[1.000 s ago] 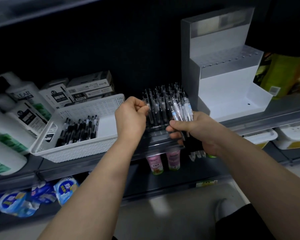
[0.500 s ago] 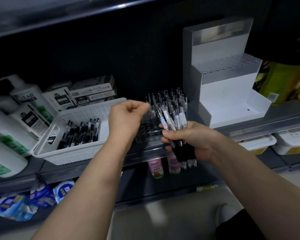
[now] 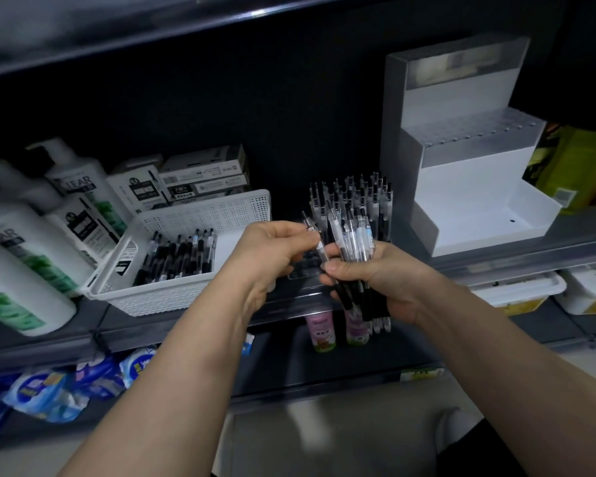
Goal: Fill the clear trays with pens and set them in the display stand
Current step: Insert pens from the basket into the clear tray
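**A:** Starting at your left: the white basket [image 3: 159, 294] on the shelf [image 3: 93, 321] holds loose pens [image 3: 179, 256], dark barrels lying side by side.

**B:** Your left hand [image 3: 272, 253] pinches a single pen [image 3: 311, 226] by its upper barrel, clicker end up. The body is clear plastic with a dark grip section and looks light and stiff. I'd expect it to be smooth enough to slide, so take it on the rubbery grip where you can.

**A:** Just behind your hands sits the clear tray [image 3: 303, 273], on the shelf's front edge. Rows of upright pens [image 3: 355, 197] fill its back part, and the front holes look unfilled. Being see-through, its edges are hard to read, so steer the tip in gently.

**B:** Your right hand [image 3: 379, 280] is wrapped round a bundle of pens [image 3: 353, 235], tips poking out below your palm. A loose fist could let one slip out downward, so keep it snug.

**A:** Far right, the white display stand [image 3: 461, 187] waits with its lower step bare. When you lift the loaded tray, I'd hold it at both ends and keep it level.
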